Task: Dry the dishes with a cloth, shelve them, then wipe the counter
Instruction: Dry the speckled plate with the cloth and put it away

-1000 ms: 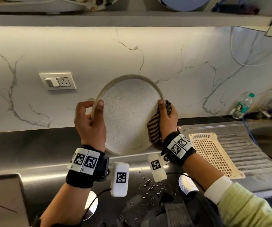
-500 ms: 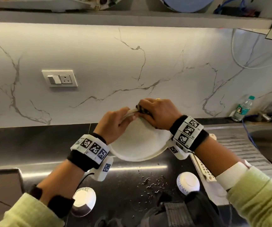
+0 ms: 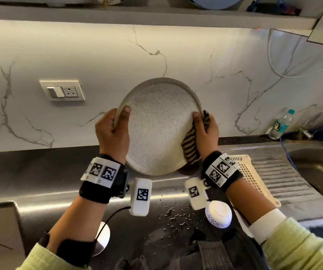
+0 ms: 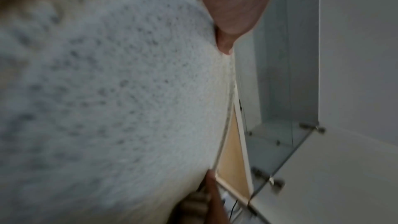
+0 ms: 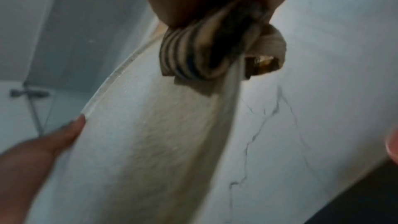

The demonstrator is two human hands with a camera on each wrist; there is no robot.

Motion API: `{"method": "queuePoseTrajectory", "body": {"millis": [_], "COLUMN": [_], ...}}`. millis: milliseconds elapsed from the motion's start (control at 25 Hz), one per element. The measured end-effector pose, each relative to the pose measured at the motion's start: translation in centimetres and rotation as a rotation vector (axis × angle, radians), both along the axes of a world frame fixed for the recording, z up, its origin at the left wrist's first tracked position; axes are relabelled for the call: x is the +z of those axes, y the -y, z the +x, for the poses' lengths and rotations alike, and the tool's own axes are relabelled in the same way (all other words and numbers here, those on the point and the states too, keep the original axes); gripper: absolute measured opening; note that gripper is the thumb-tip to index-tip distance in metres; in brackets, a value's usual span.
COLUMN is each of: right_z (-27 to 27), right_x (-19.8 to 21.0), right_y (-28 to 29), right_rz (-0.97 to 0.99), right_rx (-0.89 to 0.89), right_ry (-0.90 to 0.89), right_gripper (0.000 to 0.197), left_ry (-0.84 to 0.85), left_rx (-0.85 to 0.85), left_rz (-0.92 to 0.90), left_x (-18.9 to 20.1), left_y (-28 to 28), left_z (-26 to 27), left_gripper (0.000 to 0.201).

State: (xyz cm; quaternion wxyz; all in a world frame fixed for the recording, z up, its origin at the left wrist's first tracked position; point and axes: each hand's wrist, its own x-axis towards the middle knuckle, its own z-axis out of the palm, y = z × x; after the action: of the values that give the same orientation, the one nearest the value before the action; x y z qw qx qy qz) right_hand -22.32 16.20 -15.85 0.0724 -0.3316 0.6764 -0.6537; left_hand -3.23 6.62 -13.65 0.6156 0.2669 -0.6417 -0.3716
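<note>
Partly hidden cloth, plate blurred wrist-side

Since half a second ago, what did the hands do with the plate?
The plate swung up from lying nearly flat and low to standing tilted, its speckled face toward the camera. The right hand moved from the plate's top edge to its right rim. No hold changed: the left hand grips the left rim as before, and the right keeps the striped cloth.
</note>
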Motion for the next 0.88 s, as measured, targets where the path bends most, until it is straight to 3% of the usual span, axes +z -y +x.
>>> {"method": "queuePoseTrajectory", "body": {"millis": [120, 240, 320, 400, 480, 560, 600, 640, 720, 800, 880], "right_z": [1.1, 3.2, 4.1, 4.5, 4.0, 3.3, 2.9, 2.0, 0.0, -2.9, -4.4], "right_x": [-2.2, -3.9, -4.6, -5.3, -5.6, -5.7, -5.9, -5.9, -3.6, -0.2, 3.7], "right_y": [0.9, 2.0, 2.4, 1.9, 0.0, -2.6, -3.9, -4.7, -5.3, -4.7, -4.0], "right_rz": [0.034, -0.01, 0.023, 0.096, 0.252, 0.657, 0.839, 0.907, 0.721, 0.448, 0.174], "right_rx": [-0.095, -0.121, -0.115, -0.033, 0.188, 0.546, 0.664, 0.68, 0.47, 0.182, 0.245], "right_ry": [0.191, 0.41, 0.428, 0.4, 0.256, -0.231, -0.459, -0.574, -0.419, -0.106, 0.302], "right_gripper": [0.037, 0.034, 0.035, 0.048, 0.05, 0.04, 0.038, 0.04, 0.045, 0.041, 0.044], "left_ry": [-0.115, -0.262, -0.364, -0.379, -0.366, -0.35, -0.338, -0.303, -0.174, -0.055, 0.013], "left_rx": [0.069, 0.09, 0.093, 0.118, 0.112, 0.116, 0.118, 0.124, 0.153, 0.153, 0.095], "left_rz": [0.15, 0.261, 0.363, 0.407, 0.388, 0.359, 0.338, 0.307, 0.215, 0.162, 0.146], "left_x": [-0.9, -1.4, -1.6, -2.3, -2.7, -2.3, -1.9, -1.5, -1.2, -1.9, -2.8], "left_y": [-0.7, -1.2, -1.4, -1.4, -0.9, 0.0, 0.5, 1.1, 1.7, 1.2, 0.3], "left_z": [-1.0, -2.5, -3.2, -3.4, -3.2, -2.8, -2.5, -2.0, -1.0, -0.1, 0.2], "left_gripper": [0.046, 0.038, 0.035, 0.035, 0.033, 0.026, 0.023, 0.021, 0.021, 0.022, 0.025]}}
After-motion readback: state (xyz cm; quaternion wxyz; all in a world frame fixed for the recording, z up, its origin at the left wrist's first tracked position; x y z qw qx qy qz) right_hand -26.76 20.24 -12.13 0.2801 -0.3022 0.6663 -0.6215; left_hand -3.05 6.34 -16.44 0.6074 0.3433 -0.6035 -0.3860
